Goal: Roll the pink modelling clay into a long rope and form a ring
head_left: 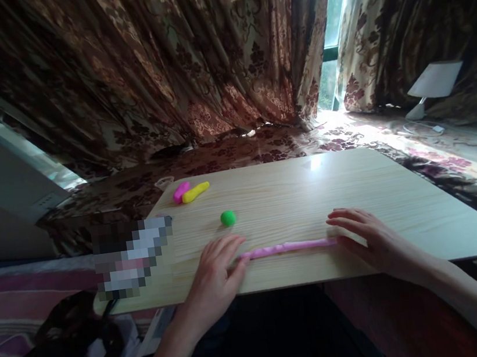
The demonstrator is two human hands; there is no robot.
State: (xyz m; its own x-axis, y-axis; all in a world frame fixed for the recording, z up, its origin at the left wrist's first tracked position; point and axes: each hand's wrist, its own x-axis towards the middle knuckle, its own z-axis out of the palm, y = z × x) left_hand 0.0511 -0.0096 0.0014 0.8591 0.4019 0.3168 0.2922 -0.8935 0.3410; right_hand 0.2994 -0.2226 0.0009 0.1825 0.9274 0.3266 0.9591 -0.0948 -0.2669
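Observation:
A long, thin roll of pink modelling clay [289, 247] lies crosswise near the front edge of the table, its surface slightly uneven. At its left end is my left hand [216, 272], thumb touching the tip and fingers stretched out above it. My right hand [367, 237] rests around the other end, fingers spread and partly covering that tip. Behind the left hand sits a green clay ball [228, 218]. Farther back, a yellow clay piece [195, 193], tapered at one end, lies against a magenta clay piece [181, 192].
The pale wooden table [310, 192] has rounded corners. A blurred-out device [141, 255] with a dark cable lies at its left edge. Patterned curtains [205, 60] hang behind, and a white lamp [436, 81] stands on the ledge at the right.

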